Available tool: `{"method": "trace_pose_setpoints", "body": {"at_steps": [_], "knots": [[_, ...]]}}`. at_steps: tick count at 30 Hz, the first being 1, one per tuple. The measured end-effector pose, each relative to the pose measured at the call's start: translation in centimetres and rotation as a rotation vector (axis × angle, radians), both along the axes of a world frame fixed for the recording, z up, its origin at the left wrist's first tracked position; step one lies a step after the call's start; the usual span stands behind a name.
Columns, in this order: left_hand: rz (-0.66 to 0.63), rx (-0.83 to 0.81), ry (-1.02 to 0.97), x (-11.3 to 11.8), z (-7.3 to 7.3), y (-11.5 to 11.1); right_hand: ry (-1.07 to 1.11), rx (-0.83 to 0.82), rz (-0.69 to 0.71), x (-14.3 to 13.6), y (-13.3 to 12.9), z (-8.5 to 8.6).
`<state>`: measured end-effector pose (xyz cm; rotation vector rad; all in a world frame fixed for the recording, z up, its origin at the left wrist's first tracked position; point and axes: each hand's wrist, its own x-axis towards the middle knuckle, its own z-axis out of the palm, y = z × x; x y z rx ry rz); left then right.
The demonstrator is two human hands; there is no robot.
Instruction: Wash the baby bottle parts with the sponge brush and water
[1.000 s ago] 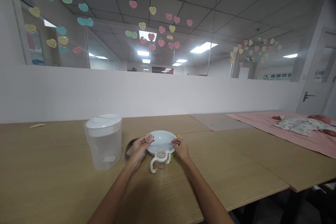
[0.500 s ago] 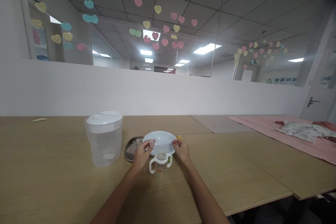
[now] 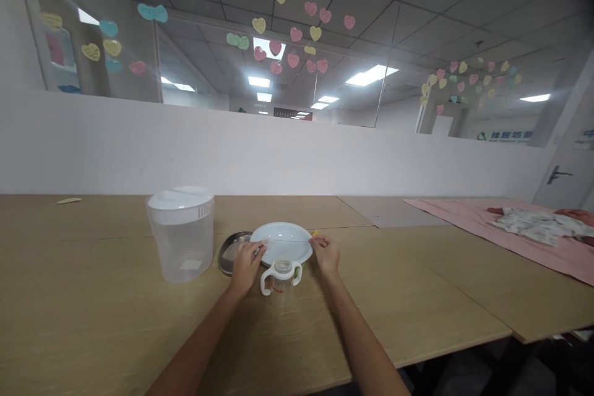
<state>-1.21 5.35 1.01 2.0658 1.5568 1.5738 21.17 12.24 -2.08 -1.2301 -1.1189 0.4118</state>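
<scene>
My left hand (image 3: 247, 265) is closed in a pinch at the left rim of a white oval dish (image 3: 285, 232). What its fingertips hold is too small and hidden to make out. At the right rim, my right hand (image 3: 325, 255) is also pinched, its contents hidden. A thin line runs across the dish between the two hands; I cannot tell whether it is a tube or a ridge. In front of the dish stands a clear baby bottle (image 3: 281, 281) with two white handles and an uncovered mouth. Past the left fingers lies a metal tray (image 3: 226, 265), partly covered.
A clear plastic bucket (image 3: 183, 244) with a white lid stands left of the tray. Something yellow (image 3: 315, 233) peeks out behind the dish. To the far right, a pink cloth (image 3: 445, 213) carries patterned fabric (image 3: 541, 226). A white wall (image 3: 288, 154) bounds the table behind.
The small clear round piece seen in my left fingers is now out of sight, as that hand has turned with its knuckles up. My view has tilted slightly down.
</scene>
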Motion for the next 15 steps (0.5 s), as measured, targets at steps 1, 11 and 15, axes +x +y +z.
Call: {"method": "trace_pose_setpoints", "body": {"at_steps": [1,11,15], "knots": [[0.007,-0.005,-0.028,0.0,0.0,0.0,0.057,-0.003,0.011,0.2,0.0,0.1],[-0.017,-0.017,-0.135,0.1,0.2,-0.2,0.633,0.003,0.248,0.3,-0.8,1.6],[0.005,0.012,-0.090,0.1,0.1,-0.2,0.638,0.001,0.259,0.2,-1.5,2.1]]}}
